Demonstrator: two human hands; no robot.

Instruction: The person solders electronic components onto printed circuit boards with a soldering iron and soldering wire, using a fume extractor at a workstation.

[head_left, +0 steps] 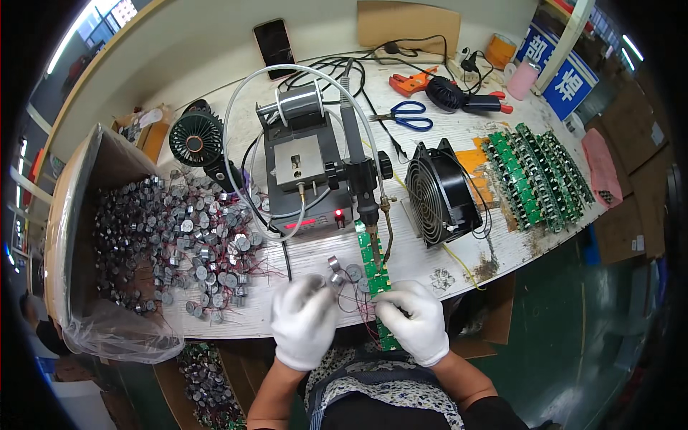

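Note:
A long green circuit board strip point(388, 338) runs from under the mounted soldering iron point(368, 211) to the table's front edge. My right hand point(414, 320), in a white glove, is closed at the strip's right side, its fingertips pinched over the board; what they pinch is too small to make out. Left of the strip, my white-gloved left hand point(304, 320) is closed with curled fingers, and whatever it holds is hidden. Thin red wires point(364, 304) lie between the two hands. Several small round silver motors point(354, 272) rest beside the strip, just beyond my left hand.
A solder feeder point(301, 165) with a wire spool stands behind the hands. At left, wired motors spill from a cardboard box point(68, 229). A black fan point(441, 193) stands right of the iron. Farther right are stacked circuit boards point(534, 175), blue scissors point(410, 116) and a handheld fan point(195, 140).

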